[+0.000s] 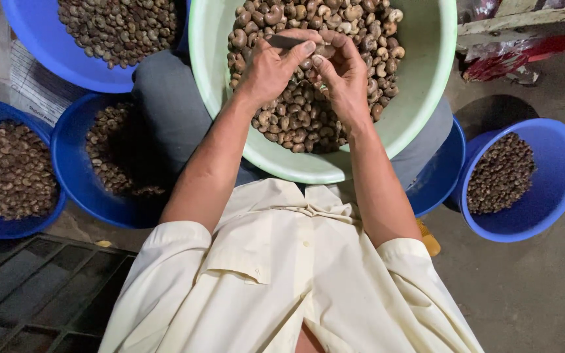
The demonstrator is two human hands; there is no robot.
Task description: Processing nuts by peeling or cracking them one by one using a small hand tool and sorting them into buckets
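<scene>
Blue tubs (pixel 14 222) of brown nuts are crowding the left side. In the middle, the left hand (pixel 271 65) is pinching a small blade (pixel 287 42) while the right hand (pixel 342 73) is gripping a nut (pixel 322 51) over the pale green basin (pixel 426 85). Another blue bucket (pixel 560 180) is sitting far right.

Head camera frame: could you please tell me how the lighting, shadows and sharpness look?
In the head view, soft light keeps the pale green basin and both hands, left hand and right hand, sharp; the blue basin at left lies in deep shadow; the edges look slightly wide-angle stretched, without glare.
</scene>
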